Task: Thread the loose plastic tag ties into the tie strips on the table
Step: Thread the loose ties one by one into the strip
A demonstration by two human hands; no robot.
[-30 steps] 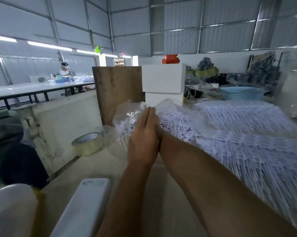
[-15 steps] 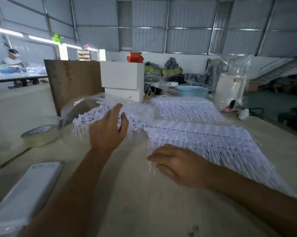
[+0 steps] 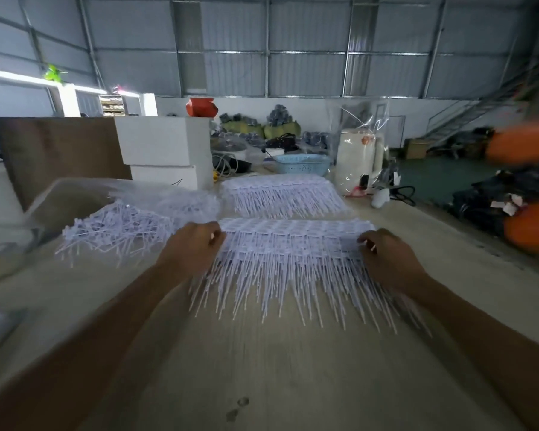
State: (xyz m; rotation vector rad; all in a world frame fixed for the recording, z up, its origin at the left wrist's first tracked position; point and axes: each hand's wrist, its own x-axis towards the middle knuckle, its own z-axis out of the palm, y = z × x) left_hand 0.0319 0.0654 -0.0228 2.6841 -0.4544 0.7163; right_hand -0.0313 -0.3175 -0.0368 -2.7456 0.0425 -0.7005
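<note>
On a pale wooden table (image 3: 262,368) inside a metal-walled workshop, a person works at a wide stack of white tie strips (image 3: 293,244), the landmark at the middle of the scene, its thin tails fanning toward the camera. Beyond that stack lies a second stack of strips (image 3: 280,194), and beyond that a blue basket (image 3: 302,164). Left of the near stack, a heap of loose tag ties (image 3: 122,228) spills from a clear plastic bag (image 3: 75,197); farther back on that side stand white boxes (image 3: 162,144) and a brown board (image 3: 57,157). Right of the far stack sits a cream kettle (image 3: 360,160) wrapped in clear plastic. At the near stack's left end the left hand (image 3: 192,250) grips the strips with curled fingers; at its right end the right hand (image 3: 386,256) does the same, fingers bent round the edge. Motion blurs the frame's right margin.
</note>
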